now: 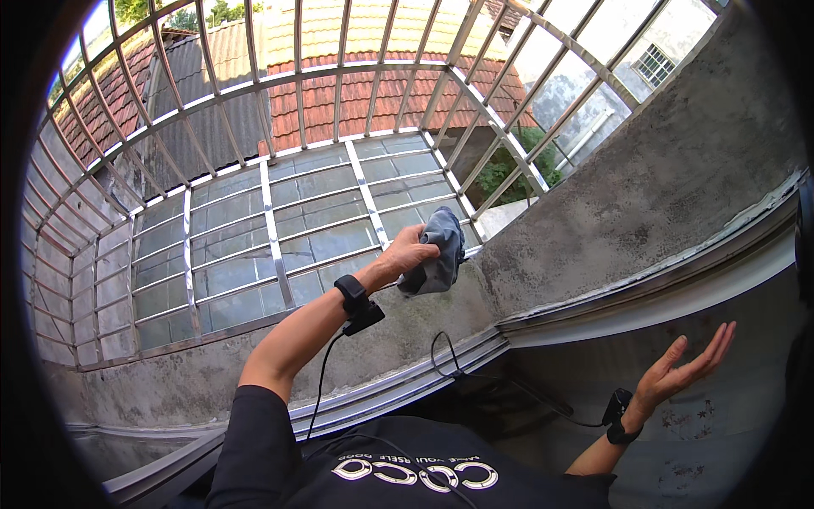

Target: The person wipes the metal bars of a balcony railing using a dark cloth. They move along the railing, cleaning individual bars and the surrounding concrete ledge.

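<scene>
My left hand (pixel 412 249) grips a bunched grey-blue cloth (pixel 439 257) beyond the window sill. The cloth is held out over the concrete ledge (pixel 388 321), near the inner corner of a metal window cage (pixel 270 219). Whether it touches the ledge or a bar cannot be made out. On the right, my right hand (pixel 687 366) is raised inside the window with its fingers apart and nothing in it. Behind it hangs a pale curtain (pixel 687 439) with a leaf pattern.
The aluminium window track (pixel 407 385) crosses in front of my body. A rough concrete wall (pixel 636 172) rises at the right. Thin black cables (pixel 321 382) run from wrist-worn devices. Glass-like panels (pixel 229 273) lie under the cage's floor bars; tiled roofs (pixel 356 98) stand outside.
</scene>
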The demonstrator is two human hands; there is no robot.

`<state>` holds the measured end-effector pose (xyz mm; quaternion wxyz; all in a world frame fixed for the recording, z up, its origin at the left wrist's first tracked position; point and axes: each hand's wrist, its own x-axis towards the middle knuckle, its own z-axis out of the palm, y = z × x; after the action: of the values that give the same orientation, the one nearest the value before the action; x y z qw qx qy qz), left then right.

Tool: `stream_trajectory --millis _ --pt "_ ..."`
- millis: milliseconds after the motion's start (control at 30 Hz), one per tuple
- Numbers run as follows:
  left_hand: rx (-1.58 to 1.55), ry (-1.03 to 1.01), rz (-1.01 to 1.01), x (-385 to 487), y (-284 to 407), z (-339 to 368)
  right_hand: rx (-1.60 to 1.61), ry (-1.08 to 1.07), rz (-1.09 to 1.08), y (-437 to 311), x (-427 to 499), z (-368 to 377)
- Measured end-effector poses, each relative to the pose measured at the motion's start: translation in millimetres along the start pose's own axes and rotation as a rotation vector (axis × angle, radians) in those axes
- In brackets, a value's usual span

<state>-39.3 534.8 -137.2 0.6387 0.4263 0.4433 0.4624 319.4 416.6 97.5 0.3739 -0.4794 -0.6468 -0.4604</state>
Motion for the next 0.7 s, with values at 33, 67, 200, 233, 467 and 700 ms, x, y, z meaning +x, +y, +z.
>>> stream_trajectory --millis 33,67,200,233,467,700 --pt "-0.032 0.014 0.044 7 5 7 0.008 0.022 -0.012 6 2 7" --pt "-0.003 0.051 0.105 16 10 14 0.024 0.039 -0.009 10 2 15" --pt "0.479 0.235 0.343 63 20 37 0.051 -0.006 -0.047 19 -14 51" --pt "0.457 0.252 0.357 77 17 44 0.04 -0.037 0.012 19 -20 58" --pt "0.392 0.174 0.387 178 -12 79 0.235 0.086 0.106 31 -41 89" --pt "-0.588 -0.512 0.084 226 -26 79 0.111 0.12 0.234 31 -46 93"
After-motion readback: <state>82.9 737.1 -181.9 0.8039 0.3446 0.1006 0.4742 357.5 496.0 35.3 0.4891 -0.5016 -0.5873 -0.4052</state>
